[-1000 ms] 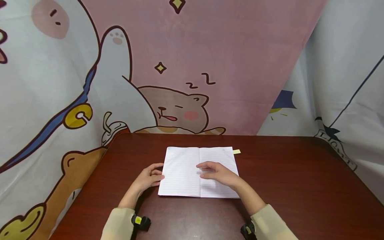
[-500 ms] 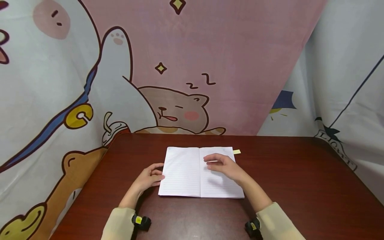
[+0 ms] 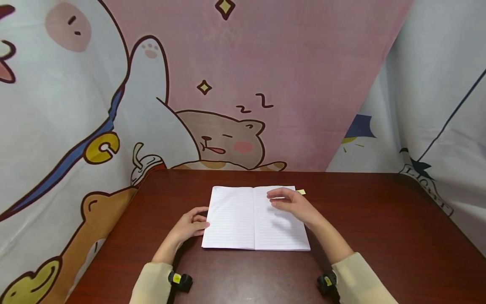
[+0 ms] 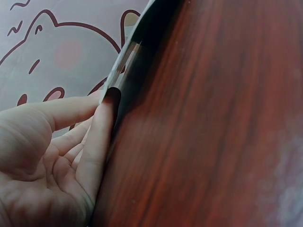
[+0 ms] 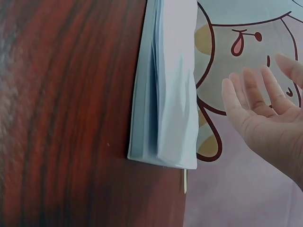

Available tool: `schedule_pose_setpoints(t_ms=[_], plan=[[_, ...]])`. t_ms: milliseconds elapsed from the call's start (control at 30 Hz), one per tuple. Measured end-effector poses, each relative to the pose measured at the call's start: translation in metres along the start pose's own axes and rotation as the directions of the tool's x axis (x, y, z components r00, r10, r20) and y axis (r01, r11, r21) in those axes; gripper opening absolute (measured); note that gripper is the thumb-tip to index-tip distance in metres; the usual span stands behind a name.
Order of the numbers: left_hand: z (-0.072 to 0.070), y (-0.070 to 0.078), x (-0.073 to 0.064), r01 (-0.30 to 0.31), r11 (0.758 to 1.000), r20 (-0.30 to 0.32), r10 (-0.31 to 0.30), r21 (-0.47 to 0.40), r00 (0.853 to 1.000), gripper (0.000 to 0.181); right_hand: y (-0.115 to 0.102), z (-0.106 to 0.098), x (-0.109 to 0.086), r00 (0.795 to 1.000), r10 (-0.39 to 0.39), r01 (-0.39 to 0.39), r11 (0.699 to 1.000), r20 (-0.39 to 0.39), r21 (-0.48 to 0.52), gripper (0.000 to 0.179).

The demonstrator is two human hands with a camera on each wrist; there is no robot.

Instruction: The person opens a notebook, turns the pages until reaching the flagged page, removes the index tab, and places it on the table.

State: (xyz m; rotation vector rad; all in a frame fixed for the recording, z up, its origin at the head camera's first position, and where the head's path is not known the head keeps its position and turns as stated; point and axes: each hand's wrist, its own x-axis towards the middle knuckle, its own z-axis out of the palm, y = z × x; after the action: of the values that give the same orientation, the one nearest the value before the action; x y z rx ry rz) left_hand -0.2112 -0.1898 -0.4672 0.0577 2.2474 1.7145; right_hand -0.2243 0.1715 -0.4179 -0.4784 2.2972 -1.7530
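An open notebook [image 3: 231, 219] with white ruled pages lies on the dark red-brown table. My left hand [image 3: 187, 226] pinches its left edge; in the left wrist view the thumb and a finger [image 4: 93, 146] meet at the cover's edge. Over the upper part of the right-hand page is my right hand [image 3: 294, 204], fingers relaxed and holding nothing. The right wrist view shows that hand [image 5: 270, 116] raised apart from the pages [image 5: 179, 94], palm and spread fingers visible. A yellow tab [image 3: 301, 192] sticks out from the notebook's upper right edge.
The wooden table [image 3: 379, 219] extends on both sides of the notebook. Behind it hangs a pink and white cartoon cloth [image 3: 303, 84], with a white cloth at the right. Small black wrist cameras [image 3: 182, 282] sit by both cream sleeves [image 3: 152, 283].
My right hand has moved from near the centre fold to the right and farther back over the right-hand page. My left hand stays at the left edge.
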Motion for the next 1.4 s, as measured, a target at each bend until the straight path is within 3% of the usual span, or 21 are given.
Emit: schedule_pose_setpoints(t_ms=[667,1400], plan=[[-0.001,-0.002,0.000,0.005,1.000,0.001,-0.005,0.011,1.000,0.057,0.017,-0.021,-0.003,0.996,-0.016,0.016,1.000,-0.092,0.008,0.038],[-0.001,-0.003,0.001,-0.001,1.000,0.004,0.001,0.011,1.000,0.055,0.035,-0.034,-0.008,0.972,0.112,-0.116,0.993,-0.205,-0.005,0.044]])
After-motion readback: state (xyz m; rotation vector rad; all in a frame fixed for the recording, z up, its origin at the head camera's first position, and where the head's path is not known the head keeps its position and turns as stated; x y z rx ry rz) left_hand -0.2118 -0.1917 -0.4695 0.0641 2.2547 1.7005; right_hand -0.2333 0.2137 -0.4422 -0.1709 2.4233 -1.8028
